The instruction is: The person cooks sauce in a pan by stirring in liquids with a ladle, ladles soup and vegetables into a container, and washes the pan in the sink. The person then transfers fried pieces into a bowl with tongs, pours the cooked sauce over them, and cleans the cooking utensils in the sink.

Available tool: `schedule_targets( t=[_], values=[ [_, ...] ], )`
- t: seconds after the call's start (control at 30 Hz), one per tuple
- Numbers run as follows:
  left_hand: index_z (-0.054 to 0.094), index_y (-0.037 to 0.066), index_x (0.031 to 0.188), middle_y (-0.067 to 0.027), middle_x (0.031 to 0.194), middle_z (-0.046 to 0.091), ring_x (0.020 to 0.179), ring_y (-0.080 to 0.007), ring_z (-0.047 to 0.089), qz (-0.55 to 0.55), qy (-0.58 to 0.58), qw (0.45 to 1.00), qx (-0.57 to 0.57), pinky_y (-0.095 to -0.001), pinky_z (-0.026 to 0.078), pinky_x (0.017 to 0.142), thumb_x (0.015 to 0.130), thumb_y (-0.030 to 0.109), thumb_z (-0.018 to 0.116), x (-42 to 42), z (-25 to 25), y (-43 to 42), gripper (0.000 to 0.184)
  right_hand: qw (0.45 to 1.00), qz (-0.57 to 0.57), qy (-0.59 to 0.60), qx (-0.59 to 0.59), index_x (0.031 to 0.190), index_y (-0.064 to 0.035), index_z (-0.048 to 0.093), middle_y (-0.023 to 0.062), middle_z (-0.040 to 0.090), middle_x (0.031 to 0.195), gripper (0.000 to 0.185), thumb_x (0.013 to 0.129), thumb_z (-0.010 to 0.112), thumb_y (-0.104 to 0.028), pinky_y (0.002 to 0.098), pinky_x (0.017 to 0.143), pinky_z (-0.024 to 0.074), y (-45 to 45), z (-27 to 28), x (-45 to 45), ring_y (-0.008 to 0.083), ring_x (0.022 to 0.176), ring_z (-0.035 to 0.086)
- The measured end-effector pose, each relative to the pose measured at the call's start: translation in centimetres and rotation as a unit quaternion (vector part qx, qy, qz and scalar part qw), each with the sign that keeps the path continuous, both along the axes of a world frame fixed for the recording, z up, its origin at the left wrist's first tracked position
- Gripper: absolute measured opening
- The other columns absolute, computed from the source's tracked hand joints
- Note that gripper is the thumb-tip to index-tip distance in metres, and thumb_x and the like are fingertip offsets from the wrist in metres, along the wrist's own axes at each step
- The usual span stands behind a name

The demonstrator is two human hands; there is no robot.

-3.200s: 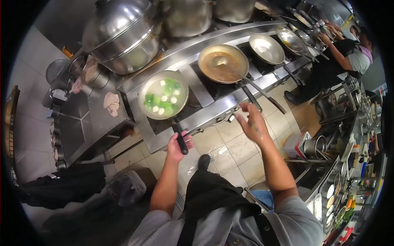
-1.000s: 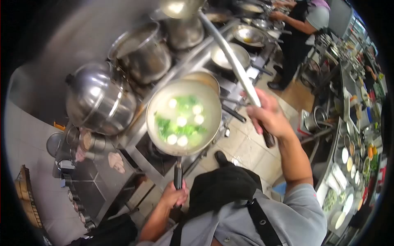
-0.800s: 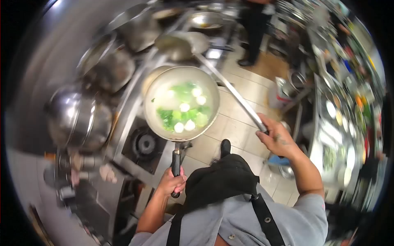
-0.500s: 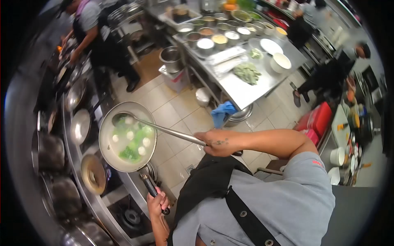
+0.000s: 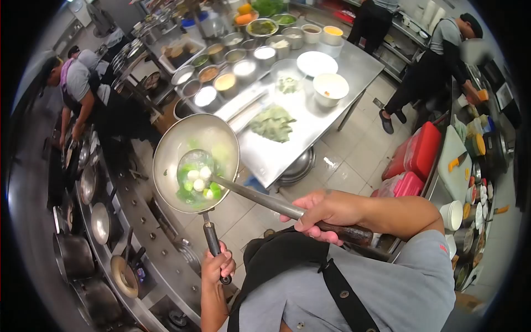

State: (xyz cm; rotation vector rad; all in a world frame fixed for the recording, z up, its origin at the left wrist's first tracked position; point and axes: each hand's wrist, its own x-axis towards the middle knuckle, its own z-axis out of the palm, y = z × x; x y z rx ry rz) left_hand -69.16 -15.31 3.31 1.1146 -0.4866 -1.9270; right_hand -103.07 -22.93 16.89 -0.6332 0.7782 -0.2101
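1. The steel bench (image 5: 354, 72) stands beyond the pan, its near corner just past the pan's right rim. Round containers of ingredients are grouped along its left part.
2. The steel stove (image 5: 127, 205) runs down the left side, carrying several pans and pots. One brown-stained pan (image 5: 124, 276) there has a handle pointing up and to the right.
3. A red container (image 5: 412, 149) sits to the right, near the counter that holds a cutting board (image 5: 454, 166).
4. The pale-lined pan (image 5: 182, 131) is held up in the air between stove and bench, with cloudy liquid, green pieces and white balls inside.
5. The long ladle (image 5: 255, 196) slants from the right hand down to the pan. Its bowl is inside the pan and holds several balls; its brown grip end sticks out past the hand.
6. The right hand (image 5: 326, 213) is wrapped round the ladle's handle, thumb lying over it.
7. The left hand (image 5: 219, 265) is closed round the pan's black handle (image 5: 211, 238), fingers curled, the handle's tip showing below.
8. Pale green leaves (image 5: 272, 123) lie heaped on the bench, with a white plate (image 5: 317, 64) and a white bowl (image 5: 331, 97) farther back.
9. The green pieces (image 5: 185, 195) lie in and around the ladle's bowl.
10. The small white balls (image 5: 199, 185) are clustered together there.
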Motion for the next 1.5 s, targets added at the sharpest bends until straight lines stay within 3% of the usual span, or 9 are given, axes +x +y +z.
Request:
schedule_targets(
  t=[0.13,0.5,0.63,0.73,0.87,0.97,1.13,1.37,1.5],
  values=[
    [0.047,0.008,0.084,0.001,0.049,0.037,0.032,-0.0101,0.038,-0.037,0.007,0.999,-0.023,-0.029,0.038,0.032,0.083,-0.002,0.053,-7.1,1.5,-4.1,0.012,0.998,-0.057,0.003,0.029,0.124,0.0011,0.042,0.0042,0.051,0.064,0.038,0.088,0.054,-0.005,0.0241,0.033,0.0414,-2.0,2.5,-7.3,0.0097,0.04,0.05],
    [0.042,0.006,0.085,0.0,0.053,0.039,0.035,-0.0104,0.039,-0.193,0.003,0.981,-0.02,-0.029,0.039,0.035,0.081,0.001,0.057,-20.5,6.2,-19.1,0.016,0.971,-0.236,-0.025,0.035,0.124,0.0041,0.044,0.0048,0.051,0.064,0.036,0.089,0.051,-0.003,0.0257,0.032,0.0425,-6.5,7.2,-18.5,0.0119,0.04,0.05],
    [0.04,0.007,0.085,0.0009,0.052,0.038,0.036,-0.0096,0.04,-0.234,0.021,0.971,-0.039,-0.0279,0.039,0.035,0.081,0.003,0.056,-24.6,6.3,-24.9,0.018,0.942,-0.327,-0.06,0.032,0.122,0.0052,0.048,0.006,0.053,0.064,0.033,0.089,0.048,0.0,0.0252,0.031,0.0429,-8.6,7.6,-20.6,0.0118,0.04,0.052],
    [0.039,0.008,0.084,0.0012,0.053,0.039,0.036,-0.0091,0.04,-0.242,0.028,0.968,-0.064,-0.0281,0.039,0.035,0.082,0.004,0.056,-29.1,5.5,-29.7,0.018,0.918,-0.361,-0.163,0.018,0.12,0.0098,0.047,0.0081,0.054,0.067,0.032,0.09,0.046,-0.001,0.0281,0.03,0.047,-12.2,6.9,-24.2,0.0133,0.043,0.055],
    [0.04,0.009,0.084,0.001,0.054,0.041,0.036,-0.0092,0.041,-0.226,0.008,0.971,-0.075,-0.028,0.039,0.035,0.082,0.004,0.057,-33.9,4.8,-33.7,0.018,0.913,-0.379,-0.152,0.003,0.116,0.0167,0.042,0.0092,0.053,0.067,0.032,0.091,0.045,-0.002,0.028,0.03,0.0467,-16.1,7.2,-28.6,0.013,0.04,0.05],
    [0.044,0.009,0.085,0.0032,0.054,0.041,0.035,-0.0075,0.039,-0.206,-0.012,0.975,-0.087,-0.0269,0.037,0.035,0.083,0.004,0.056,-37.6,3.7,-35.4,0.014,0.913,-0.383,-0.138,0.004,0.126,0.0157,0.038,0.0098,0.054,0.068,0.039,0.092,0.038,-0.005,0.0287,0.029,0.0468,-19.0,6.5,-33.0,0.0136,0.039,0.052],
    [0.044,0.008,0.085,0.002,0.051,0.04,0.033,-0.0085,0.038,-0.144,-0.022,0.987,-0.074,-0.0278,0.036,0.033,0.082,0.003,0.056,-44.9,2.9,-36.9,0.014,0.942,-0.298,-0.154,0.014,0.122,0.0134,0.044,0.0098,0.054,0.067,0.033,0.092,0.041,-0.002,0.0286,0.031,0.0492,-24.8,5.9,-42.2,0.0125,0.04,0.051],
    [0.043,0.007,0.083,0.0013,0.053,0.04,0.034,-0.0086,0.039,-0.047,-0.055,0.996,-0.049,-0.0269,0.037,0.033,0.081,0.003,0.056,-52.7,1.8,-38.6,0.014,0.961,-0.236,-0.135,0.039,0.125,0.0141,0.037,0.0096,0.052,0.066,0.038,0.09,0.038,-0.002,0.0278,0.032,0.0497,-32.4,5.7,-51.0,0.0124,0.038,0.052],
    [0.043,0.007,0.083,0.001,0.053,0.04,0.035,-0.0093,0.04,-0.025,-0.083,0.995,-0.05,-0.0265,0.037,0.034,0.08,0.003,0.056,-54.7,1.1,-39.1,0.015,0.964,-0.207,-0.16,0.041,0.122,0.0122,0.044,0.0084,0.053,0.067,0.032,0.093,0.041,-0.003,0.0264,0.033,0.0501,-35.1,5.0,-53.9,0.0114,0.04,0.052]
  ],
)
